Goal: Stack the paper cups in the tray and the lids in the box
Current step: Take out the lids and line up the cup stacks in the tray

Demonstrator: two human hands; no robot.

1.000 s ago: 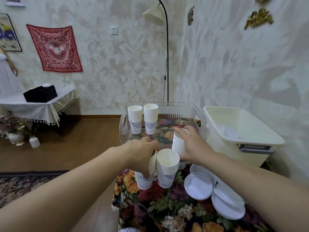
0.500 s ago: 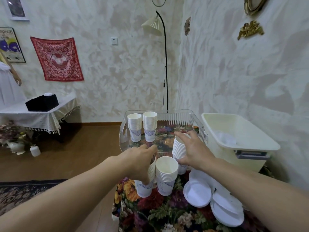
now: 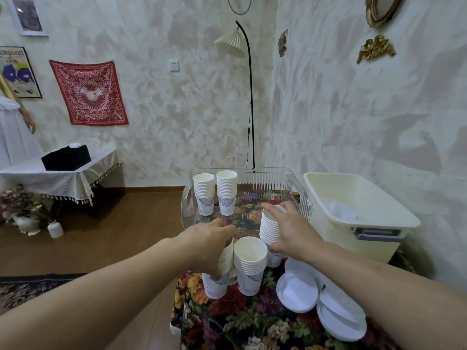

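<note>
**Both hands on cup stacks at the tray's near edge**

Table (image 3: pixel 227 322) with floral cloth carries everything in play. Cream box (image 3: pixel 358 198) sits off its right side against the wall; something white lies inside it, too blurred to identify. Clear tray (image 3: pixel 300 195) sits at the far end of the table, ribbed walls. Two cup stacks (image 3: pixel 216 192) stand upright side by side in its far-left corner, touching or nearly so.

Three more stacks stand near the tray's front edge:
- left stack (image 3: pixel 217 279): left hand (image 3: pixel 209 243) over the top, fingers curled round the upper cups, holding it. Base looks to be on the cloth.
- middle stack (image 3: pixel 250 265): upright on the cloth, just beside the left stack, no hand on it.
- right stack (image 3: pixel 270 232): right hand (image 3: pixel 290 231) wrapped round it, fingers over the rim, thumb low at the side. Cannot tell if the base is on the cloth or lifted.

Lids (image 3: pixel 321 304): white, loose, overlapping on the cloth at the table's right side, below the right forearm. Near the right stack, well apart from the box interior.
</note>
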